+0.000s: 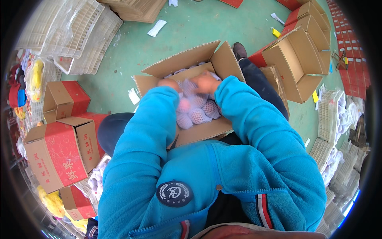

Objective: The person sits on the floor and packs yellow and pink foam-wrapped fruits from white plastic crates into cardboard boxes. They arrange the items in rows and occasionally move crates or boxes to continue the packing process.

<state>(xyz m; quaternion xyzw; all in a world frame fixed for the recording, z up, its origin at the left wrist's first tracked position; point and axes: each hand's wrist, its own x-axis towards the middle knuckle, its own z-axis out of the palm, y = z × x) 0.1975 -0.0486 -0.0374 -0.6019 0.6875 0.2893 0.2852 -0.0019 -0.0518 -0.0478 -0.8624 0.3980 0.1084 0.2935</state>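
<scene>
An open cardboard box (197, 131) stands between the person's legs with its flaps raised. Fruits in white foam nets (200, 116) fill its near part, and a cardboard sheet (195, 71) lies inside towards the far side, with more foam netting beyond it. Over the left part of the box is my left hand (170, 84), partly hidden by its blue sleeve. My right hand (205, 82) is over the right part, fingers bent and blurred, beside a blurred net-wrapped fruit (188, 88). Whether either hand grips a fruit is unclear.
Red and brown cartons (61, 152) stand at the left, and open cartons (294, 64) at the upper right. White plastic crates (71, 27) are stacked at the upper left, with more crates (326, 116) at the right. Foam net pieces (156, 28) lie on the green floor.
</scene>
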